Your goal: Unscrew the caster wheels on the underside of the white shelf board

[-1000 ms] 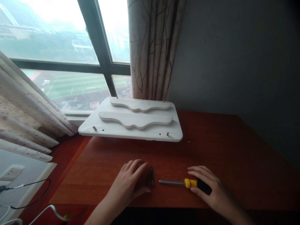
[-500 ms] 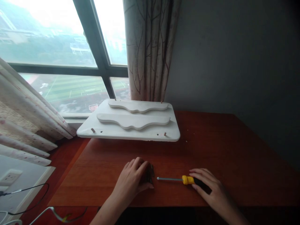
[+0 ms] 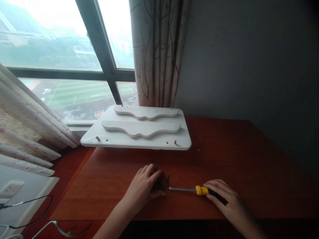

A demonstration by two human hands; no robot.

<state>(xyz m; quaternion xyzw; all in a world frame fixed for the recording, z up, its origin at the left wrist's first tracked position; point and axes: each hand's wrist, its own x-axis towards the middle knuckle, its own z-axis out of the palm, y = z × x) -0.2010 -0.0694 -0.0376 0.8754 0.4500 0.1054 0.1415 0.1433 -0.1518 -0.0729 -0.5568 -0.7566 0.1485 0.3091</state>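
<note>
My left hand [image 3: 146,184] rests on the brown table, its fingers curled around small dark metal pieces that are mostly hidden under the palm. Just right of its fingertips lies one small brass-coloured screw or bolt [image 3: 167,180]. A screwdriver [image 3: 202,190] with a yellow and black handle points left, its tip close to the lower end of that piece. My right hand [image 3: 224,196] grips the black part of the handle, low over the table. Farther back is a white board [image 3: 139,142] bearing two wavy white strips [image 3: 141,128] and wooden pegs [image 3: 98,138] near its corners.
The brown table [image 3: 224,159] has a few white specks right of the board. A window [image 3: 57,49] and curtains [image 3: 159,49] stand behind. At the lower left are a wall socket [image 3: 11,189] and cables [image 3: 45,229].
The small brass-coloured piece now lies apart from my left hand, slightly to its right. My right hand and the screwdriver have shifted a little to the right.
</note>
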